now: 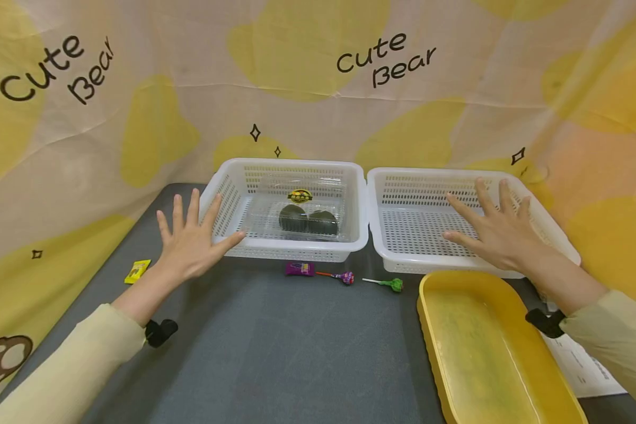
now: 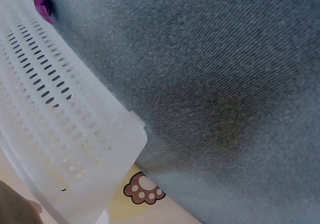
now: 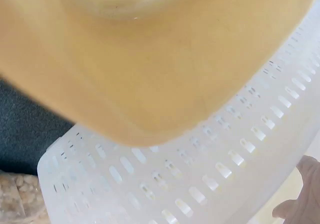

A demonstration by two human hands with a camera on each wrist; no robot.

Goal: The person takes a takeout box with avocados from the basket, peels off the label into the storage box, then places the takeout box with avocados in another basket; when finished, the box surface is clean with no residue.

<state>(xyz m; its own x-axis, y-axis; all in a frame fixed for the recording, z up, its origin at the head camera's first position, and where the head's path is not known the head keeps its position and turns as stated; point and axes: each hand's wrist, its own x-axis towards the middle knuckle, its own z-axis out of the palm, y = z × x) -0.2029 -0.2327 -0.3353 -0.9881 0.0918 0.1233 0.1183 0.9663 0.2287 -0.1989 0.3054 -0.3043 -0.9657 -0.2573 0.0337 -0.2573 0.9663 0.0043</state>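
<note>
My left hand (image 1: pixel 188 244) is held with fingers spread at the left side of a white perforated basket (image 1: pixel 291 250), holding nothing. Inside that basket lies a clear plastic box (image 1: pixel 265 203) with a yellow-and-black label and two dark round items (image 1: pixel 294 218). Over the second white basket (image 1: pixel 413 259), my right hand (image 1: pixel 500 235) is spread too, with nothing in it. In the left wrist view only a bit of the left hand (image 2: pixel 17 206) shows beside the basket wall. The right wrist view catches part of the right hand (image 3: pixel 302 199) at its corner.
A yellow tray (image 1: pixel 429 330) stands at front right, beside a white paper (image 1: pixel 588 368). Before the baskets lie a purple packet (image 1: pixel 300 269), a purple lollipop (image 1: pixel 345 277) and a green lollipop (image 1: pixel 395 285). A yellow packet (image 1: pixel 137 271) is at left. A patterned cloth (image 1: pixel 318 88) hangs behind.
</note>
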